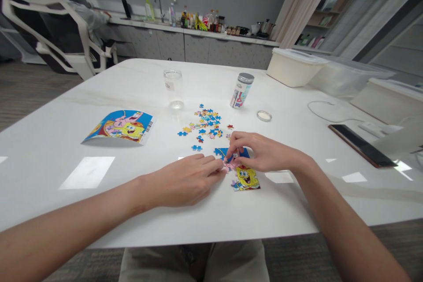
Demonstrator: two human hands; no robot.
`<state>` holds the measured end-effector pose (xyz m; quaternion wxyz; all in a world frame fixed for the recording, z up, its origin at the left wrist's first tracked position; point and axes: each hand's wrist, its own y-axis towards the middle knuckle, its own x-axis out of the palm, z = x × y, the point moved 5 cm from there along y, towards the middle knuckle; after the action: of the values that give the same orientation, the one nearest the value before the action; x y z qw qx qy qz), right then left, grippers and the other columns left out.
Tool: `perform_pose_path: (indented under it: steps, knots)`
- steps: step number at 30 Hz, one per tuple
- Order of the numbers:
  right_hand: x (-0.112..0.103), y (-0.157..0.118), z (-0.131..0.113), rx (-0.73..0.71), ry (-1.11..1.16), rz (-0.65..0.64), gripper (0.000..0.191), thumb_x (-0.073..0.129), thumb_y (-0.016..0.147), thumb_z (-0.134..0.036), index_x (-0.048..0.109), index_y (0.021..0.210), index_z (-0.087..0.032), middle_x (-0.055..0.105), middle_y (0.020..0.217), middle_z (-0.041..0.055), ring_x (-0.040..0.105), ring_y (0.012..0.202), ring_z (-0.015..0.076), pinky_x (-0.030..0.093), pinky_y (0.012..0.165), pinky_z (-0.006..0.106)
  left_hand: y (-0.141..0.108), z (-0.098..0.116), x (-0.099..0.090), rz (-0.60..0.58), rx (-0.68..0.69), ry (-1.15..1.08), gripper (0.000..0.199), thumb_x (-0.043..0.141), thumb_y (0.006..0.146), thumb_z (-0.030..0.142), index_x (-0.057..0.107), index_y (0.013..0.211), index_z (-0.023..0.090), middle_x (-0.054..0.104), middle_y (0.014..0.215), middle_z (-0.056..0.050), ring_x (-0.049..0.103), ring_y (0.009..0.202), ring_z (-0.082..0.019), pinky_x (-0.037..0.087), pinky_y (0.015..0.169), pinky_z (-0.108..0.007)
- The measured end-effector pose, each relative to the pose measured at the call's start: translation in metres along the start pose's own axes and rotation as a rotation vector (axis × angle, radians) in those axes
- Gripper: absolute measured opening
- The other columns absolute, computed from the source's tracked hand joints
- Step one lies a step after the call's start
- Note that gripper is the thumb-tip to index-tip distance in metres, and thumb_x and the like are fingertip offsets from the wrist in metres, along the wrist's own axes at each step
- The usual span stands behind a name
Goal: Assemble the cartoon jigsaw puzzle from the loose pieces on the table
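Observation:
A partly joined jigsaw [246,177] with a yellow cartoon face lies on the white table. My left hand [190,179] rests at its left edge, fingers together and fingertips touching the pink pieces; whether a piece is under them is hidden. My right hand [254,150] reaches over the jigsaw's top from the right, thumb and index finger curled at the pink part; what they grip is too small to name. Behind the hands lies a pile of loose pieces [209,119], mostly blue and yellow. The curled picture sheet [124,125] showing the same characters lies to the left.
An open clear jar [173,90], a printed canister [242,91] with a silver lid and a round lid [264,116] stand or lie beyond the pieces. At right are a phone [361,145], a cable and storage boxes [294,68]. A chair [62,35] stands at far left.

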<state>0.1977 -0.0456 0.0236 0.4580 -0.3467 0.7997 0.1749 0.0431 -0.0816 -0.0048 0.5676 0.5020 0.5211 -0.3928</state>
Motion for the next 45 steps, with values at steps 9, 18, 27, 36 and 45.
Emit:
perform_pose_path:
  steps: [9,18,27,36,45]
  knots:
    - [0.003,0.0,0.0,-0.027,-0.046,-0.07,0.023,0.058,0.084,-0.013,0.078,0.091,-0.021,0.062,0.084,0.0031,0.057,0.073,0.0126,0.044,0.074,0.027,0.001,0.0,0.0,-0.001,0.019,-0.037,0.028,0.04,0.094,0.011,0.055,0.118,0.011,0.062,0.115,-0.014,0.056,0.11,-0.023,0.045,0.087,-0.034]
    - [0.003,-0.002,-0.001,-0.054,-0.107,-0.082,0.023,0.059,0.084,-0.018,0.078,0.096,-0.025,0.063,0.085,0.0036,0.056,0.073,0.0134,0.043,0.072,0.027,0.001,-0.001,-0.001,0.002,0.001,-0.068,0.03,0.04,0.094,0.01,0.055,0.12,0.012,0.063,0.115,-0.014,0.057,0.113,-0.024,0.045,0.088,-0.036]
    - [-0.005,0.0,0.012,0.041,-0.126,0.112,0.024,0.05,0.089,-0.019,0.074,0.092,-0.021,0.068,0.084,0.0027,0.06,0.075,0.0143,0.046,0.076,0.03,0.0,-0.003,0.0,0.043,-0.007,-0.1,0.036,0.043,0.09,0.008,0.05,0.125,0.012,0.062,0.122,-0.015,0.055,0.117,-0.024,0.046,0.093,-0.038]
    - [-0.009,-0.003,0.024,0.175,-0.191,0.188,0.022,0.05,0.086,-0.018,0.071,0.093,-0.018,0.069,0.087,0.0046,0.06,0.077,0.0161,0.044,0.071,0.028,0.0,-0.005,-0.003,0.047,-0.059,-0.078,0.028,0.043,0.089,0.01,0.053,0.116,0.013,0.062,0.116,-0.014,0.059,0.105,-0.024,0.048,0.087,-0.038]
    - [-0.009,-0.005,0.031,0.252,-0.232,0.2,0.022,0.05,0.086,-0.021,0.07,0.095,-0.018,0.07,0.09,0.0052,0.059,0.076,0.016,0.04,0.068,0.027,0.001,-0.009,-0.004,0.049,-0.14,-0.08,0.024,0.043,0.088,0.012,0.054,0.109,0.014,0.061,0.117,-0.013,0.058,0.099,-0.023,0.048,0.084,-0.037]
